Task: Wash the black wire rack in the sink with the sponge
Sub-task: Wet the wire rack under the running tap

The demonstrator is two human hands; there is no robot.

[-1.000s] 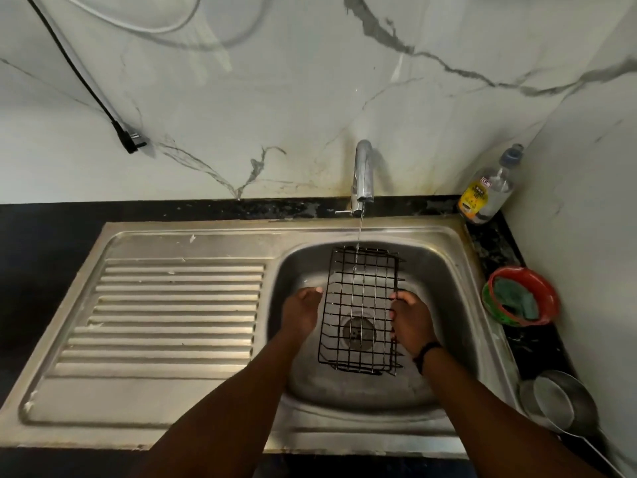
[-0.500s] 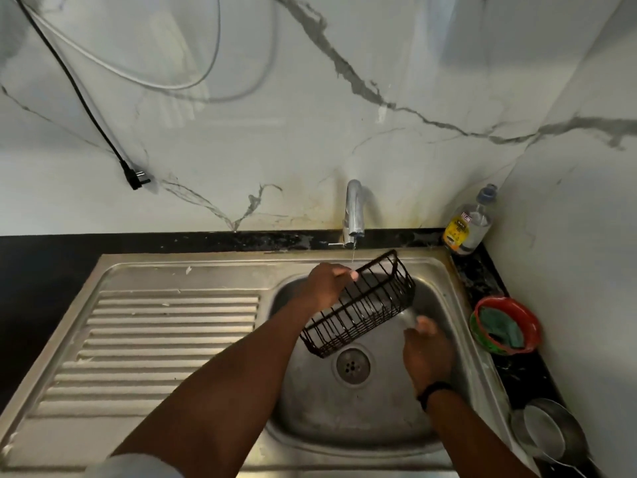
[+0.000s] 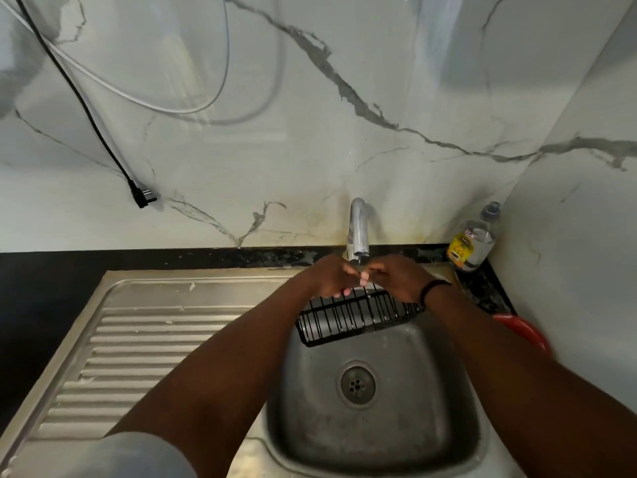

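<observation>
Both hands have come up from the basin to meet just under the tap [image 3: 358, 229], and the black wire rack [image 3: 358, 317], which the left hand held tilted in the air half a second ago, now lies across the far side of the sink [image 3: 375, 439] beneath them, its long side toward the drain [image 3: 357, 383]. Left hand [image 3: 331, 276] and right hand [image 3: 396, 277] are close together at the spout, fingers curled and fingertips touching or nearly so; whether they pinch anything between them cannot be told. A dark band circles the right wrist. On the dark bench to the right stand a clear bottle [image 3: 474, 238] with a yellow label in the corner and a red bowl [image 3: 524, 334], partly hidden by the right forearm. A black plug [image 3: 143, 196] hangs against the marble wall.
</observation>
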